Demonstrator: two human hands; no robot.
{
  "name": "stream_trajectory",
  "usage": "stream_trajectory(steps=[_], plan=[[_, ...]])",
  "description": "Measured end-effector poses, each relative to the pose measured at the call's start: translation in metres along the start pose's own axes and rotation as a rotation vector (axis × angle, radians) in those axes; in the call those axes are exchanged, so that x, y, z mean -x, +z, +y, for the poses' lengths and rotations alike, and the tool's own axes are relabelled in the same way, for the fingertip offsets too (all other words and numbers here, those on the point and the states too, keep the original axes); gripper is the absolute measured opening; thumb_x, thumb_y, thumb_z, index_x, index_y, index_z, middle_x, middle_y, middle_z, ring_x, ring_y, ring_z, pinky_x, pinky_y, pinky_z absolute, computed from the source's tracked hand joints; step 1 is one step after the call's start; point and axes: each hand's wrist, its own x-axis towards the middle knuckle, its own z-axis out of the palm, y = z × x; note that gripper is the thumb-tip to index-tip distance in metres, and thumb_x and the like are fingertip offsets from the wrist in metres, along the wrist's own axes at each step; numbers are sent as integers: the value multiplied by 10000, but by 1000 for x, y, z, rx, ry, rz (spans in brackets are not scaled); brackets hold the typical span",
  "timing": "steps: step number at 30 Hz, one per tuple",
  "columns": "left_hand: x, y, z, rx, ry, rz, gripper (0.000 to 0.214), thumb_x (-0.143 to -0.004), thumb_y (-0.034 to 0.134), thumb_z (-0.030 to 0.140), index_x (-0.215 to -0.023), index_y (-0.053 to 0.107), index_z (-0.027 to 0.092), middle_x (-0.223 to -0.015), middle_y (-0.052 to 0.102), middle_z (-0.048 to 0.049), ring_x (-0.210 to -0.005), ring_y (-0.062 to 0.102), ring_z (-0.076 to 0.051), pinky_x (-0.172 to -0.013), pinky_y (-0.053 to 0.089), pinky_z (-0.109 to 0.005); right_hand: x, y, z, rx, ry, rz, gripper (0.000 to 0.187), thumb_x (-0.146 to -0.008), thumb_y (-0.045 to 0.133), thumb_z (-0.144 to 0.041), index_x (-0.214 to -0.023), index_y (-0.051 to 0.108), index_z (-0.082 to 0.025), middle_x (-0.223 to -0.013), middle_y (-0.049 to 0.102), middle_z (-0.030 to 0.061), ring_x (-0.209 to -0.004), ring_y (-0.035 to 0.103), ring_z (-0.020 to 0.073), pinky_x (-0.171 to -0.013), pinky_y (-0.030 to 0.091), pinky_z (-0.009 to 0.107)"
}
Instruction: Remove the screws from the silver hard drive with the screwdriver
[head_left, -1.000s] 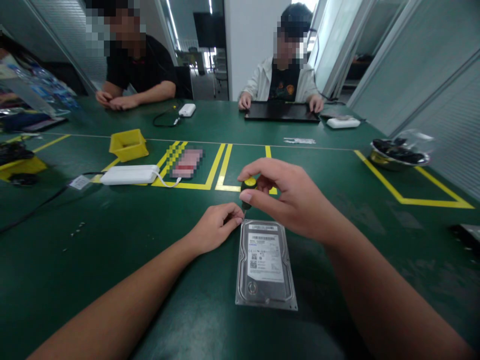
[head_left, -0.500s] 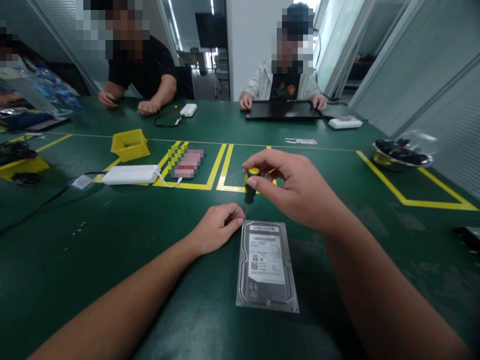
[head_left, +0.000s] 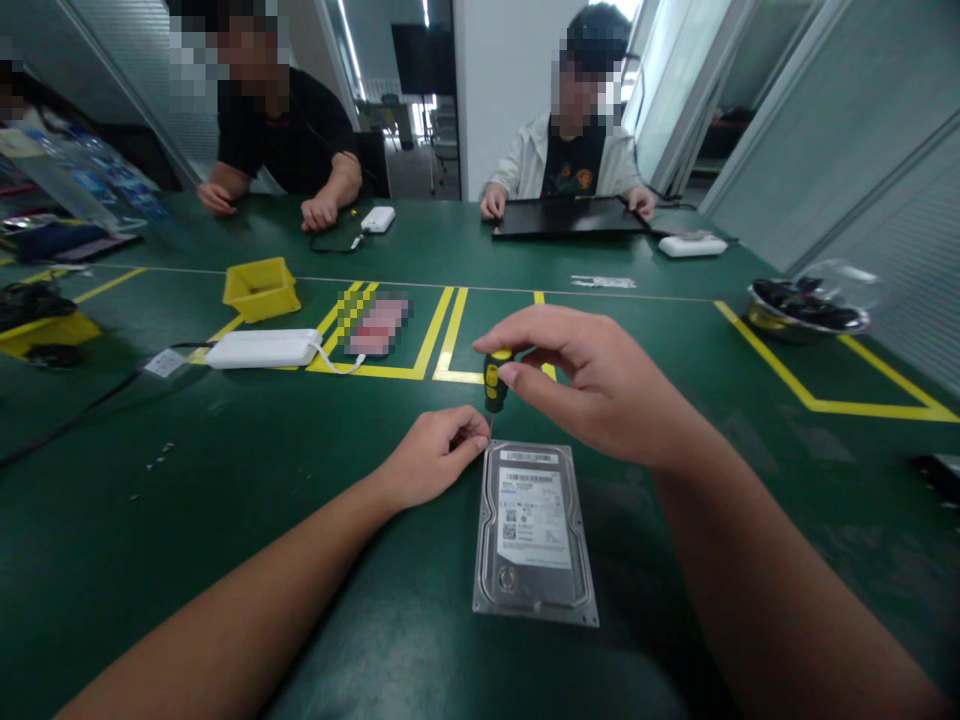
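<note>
The right hand (head_left: pixel 581 385) pinches a screwdriver (head_left: pixel 493 380) nearly upright at the far left corner of a hard drive (head_left: pixel 532 530) flat on a green table (head_left: pixel 390 630), while the left hand (head_left: pixel 435 455) curls nearly closed there, seemingly to steady the shaft, its exact hold unclear.

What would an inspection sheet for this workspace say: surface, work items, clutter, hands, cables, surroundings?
Surface: green table with yellow tape markings.
Work items: hard drive lying label up; screwdriver near-upright at its far left corner.
Clutter: small loose bits at left, unidentifiable; yellow bins; white box; blurred pink item; metal bowl.
Hands: right hand holds the screwdriver's handle; left hand has its fingers at that corner, exact contact unclear.
Cables: black cable at left; short white cable between white box and pink item.
Surroundings: across the table, a person in black; a person in a light jacket touching a dark panel.
</note>
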Motion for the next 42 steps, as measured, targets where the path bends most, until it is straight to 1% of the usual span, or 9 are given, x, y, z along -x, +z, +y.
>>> stream_trajectory(steps=[6, 10, 13, 18, 22, 27, 32, 37, 42], plan=[[0, 0, -1, -13, 15, 12, 95, -913, 560, 193, -847, 619, 159, -775, 637, 19, -692, 562, -129, -642, 382, -255, 1, -3, -3, 23, -15, -38, 301, -877, 552, -38, -1120, 713, -111, -1132, 721, 35, -1030, 655, 124, -895, 485, 227], [1, 2, -4, -16, 14, 26, 100, -915, 567, 200, -837, 616, 161, -753, 630, 27, -678, 564, -128, -636, 381, -252, 1, -3, -6, 52, -27, -47, 264, -891, 579, -73, -1118, 708, -110, -1095, 724, 26, -975, 659, 115, -848, 490, 208], [1, 2, -4, -17, 16, 26, 102, -920, 565, 207, -841, 612, 163, -756, 629, 30, -679, 564, -126, -636, 379, -252, 1, 0, -5, 92, -67, -22, 256, -894, 603, -94, -1138, 680, -112, -1096, 704, 29, -961, 641, 121, -846, 481, 225], [1, 2, -3, -8, 19, 28, 97, -919, 562, 196, -838, 605, 163, -752, 620, 31, -684, 561, -128, -639, 380, -252, 0, 2, -1, 138, -89, -11, 136, -901, 635, -156, -1027, 673, -121, -977, 676, 20, -895, 614, 131, -804, 464, 245], [1, 2, -2, 0, 19, 30, 101, -919, 561, 189, -833, 605, 163, -765, 624, 28, -699, 560, -131, -646, 382, -253, 1, 1, -2, 179, -83, -13, 158, -918, 625, -205, -1039, 682, -121, -966, 680, 26, -899, 618, 143, -803, 461, 255], [1, 2, -2, -8, 26, 31, 102, -920, 561, 189, -829, 603, 167, -751, 610, 31, -680, 536, -129, -626, 369, -250, 2, 2, -6, 191, -101, 17, 209, -944, 540, -148, -1079, 692, -101, -1069, 713, 51, -990, 644, 140, -885, 468, 253], [1, 2, -2, -32, 34, 38, 111, -921, 564, 187, -818, 602, 166, -739, 602, 33, -662, 521, -126, -614, 354, -248, 1, 1, -7, 172, -92, 32, 179, -927, 544, -138, -1029, 691, -134, -1043, 723, 36, -950, 660, 141, -850, 485, 258], [0, 2, 0, -30, 38, 27, 95, -922, 556, 180, -842, 606, 168, -760, 612, 32, -677, 526, -127, -626, 358, -250, 2, 0, -6, 154, -116, 20, 179, -903, 540, -83, -1016, 671, -129, -1030, 707, 34, -943, 640, 131, -849, 470, 245], [1, 1, 1, -28, 25, 21, 104, -925, 548, 204, -846, 606, 169, -772, 629, 23, -686, 541, -137, -635, 370, -257, 2, -1, -6, 159, -116, 10, 129, -910, 551, -125, -959, 668, -147, -964, 697, 28, -897, 627, 140, -816, 460, 257]])
